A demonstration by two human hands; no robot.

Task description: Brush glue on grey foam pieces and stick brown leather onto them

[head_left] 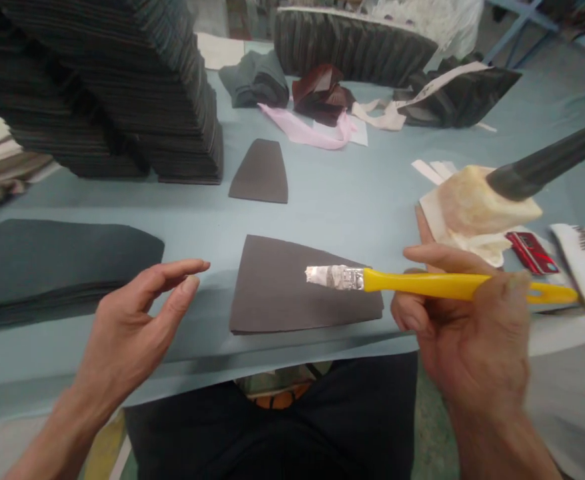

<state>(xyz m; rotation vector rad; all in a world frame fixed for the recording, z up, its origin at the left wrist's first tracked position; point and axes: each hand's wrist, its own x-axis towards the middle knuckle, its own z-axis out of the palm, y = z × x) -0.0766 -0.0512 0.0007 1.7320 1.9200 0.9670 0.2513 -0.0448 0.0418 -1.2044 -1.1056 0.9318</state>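
Yellow plastic runs along the handle of the brush (422, 285), which the right hand (482, 340) grips between thumb and fingers; its bristles (316, 274) point to the left over the larger grey piece (272, 300), though whether they touch it I cannot tell. The left hand (132, 330) is empty and loosely open, thumb and forefinger apart, just beside the wide end of that piece.

The step in hand looks to be brush work at the larger grey piece; from this pose, a stroke would call for a light, level wrist, with the free fingers steadying an edge so that the piece does not slide.

The larger grey piece lies flat near the front edge of the worktop (192, 210); it is matt, brownish grey, wide on the left and tapering to the right, its lower left edge thick enough to suggest more than one layer; no wet patch shows on it. The bristles look pale, clumped and crusted; the metal collar (351, 277) is smeared with white; a smaller grey piece (261, 175) lies flat beyond, well apart.
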